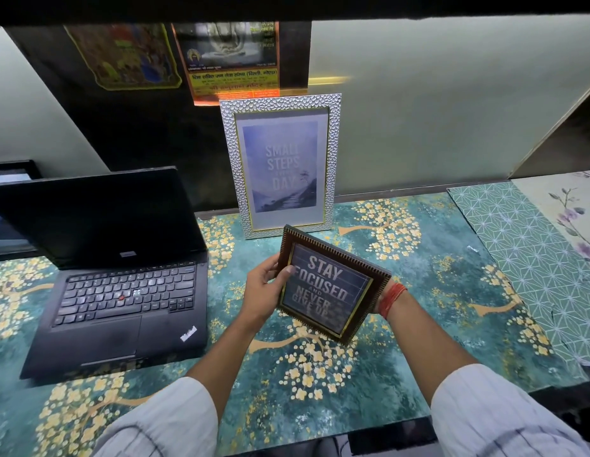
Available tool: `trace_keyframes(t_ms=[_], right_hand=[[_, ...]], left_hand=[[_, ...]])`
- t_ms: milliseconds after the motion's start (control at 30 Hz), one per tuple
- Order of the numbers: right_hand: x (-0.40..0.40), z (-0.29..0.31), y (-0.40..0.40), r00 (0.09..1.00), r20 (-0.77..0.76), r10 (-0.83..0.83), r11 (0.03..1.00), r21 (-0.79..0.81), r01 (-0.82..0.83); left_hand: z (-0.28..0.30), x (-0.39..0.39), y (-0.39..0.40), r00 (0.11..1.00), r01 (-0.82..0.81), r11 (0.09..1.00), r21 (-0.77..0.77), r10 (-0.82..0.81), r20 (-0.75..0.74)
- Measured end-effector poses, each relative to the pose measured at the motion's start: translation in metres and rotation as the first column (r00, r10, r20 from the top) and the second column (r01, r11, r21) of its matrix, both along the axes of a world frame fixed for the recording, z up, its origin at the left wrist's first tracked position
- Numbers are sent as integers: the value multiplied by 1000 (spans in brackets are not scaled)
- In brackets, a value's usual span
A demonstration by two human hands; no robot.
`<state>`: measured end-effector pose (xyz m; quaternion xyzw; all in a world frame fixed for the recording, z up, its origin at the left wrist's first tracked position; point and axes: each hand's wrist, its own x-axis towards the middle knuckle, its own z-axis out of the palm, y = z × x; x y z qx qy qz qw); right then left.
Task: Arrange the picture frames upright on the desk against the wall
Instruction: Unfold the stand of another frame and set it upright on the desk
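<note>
A tall silver frame [282, 166] with a blue "Small Steps Every Day" print stands upright at the back of the desk [418, 285], leaning on the wall. In front of it I hold a smaller dark brown frame [331, 285] reading "Stay Focused and Never Give Up", tilted and raised above the desk. My left hand [265, 291] grips its left edge, thumb on the glass. My right hand [386, 300] holds the right edge and is mostly hidden behind the frame; red threads circle that wrist.
An open black laptop [122, 285] sits on the left of the desk. Another dark frame [10, 174] shows at the far left behind it. Posters [231, 61] hang on the dark wall panel. Patterned mats [534, 258] cover the desk's right side.
</note>
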<state>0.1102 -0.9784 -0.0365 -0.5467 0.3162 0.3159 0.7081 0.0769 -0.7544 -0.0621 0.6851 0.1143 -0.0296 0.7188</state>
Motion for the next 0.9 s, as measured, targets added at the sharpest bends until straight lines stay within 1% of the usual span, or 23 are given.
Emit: trace_keyframes(t_ms=[200, 433, 633, 700, 733, 800, 833, 900], right_hand=[[11, -8, -7, 999, -3, 34, 999, 17, -34], [22, -22, -12, 998, -7, 63, 998, 9, -63], [13, -10, -11, 996, 28, 80, 995, 55, -81], [3, -10, -6, 998, 66, 3, 999, 41, -5], [-3, -15, -5, 992, 103, -72, 997, 9, 71], [-21, -27, -3, 944, 263, -199, 963, -124, 238], [-37, -32, -1, 916, 340, -213, 931, -216, 296], [-70, -38, 8, 873, 434, -222, 880, -296, 371]], left_hand=[[-6, 10, -5, 998, 59, 995, 84, -56, -39], [-22, 3, -6, 994, 82, 990, 111, -74, -75], [-25, 0, -5, 991, 98, 985, 142, -83, -108], [-23, -5, -3, 986, 119, 977, 178, -95, -138], [-25, -7, -1, 983, 132, 969, 211, -100, -156], [-32, -9, 4, 974, 165, 948, 273, -113, -197], [-34, -10, 7, 968, 183, 940, 286, -122, -219], [-40, -13, 13, 959, 213, 933, 289, -144, -242]])
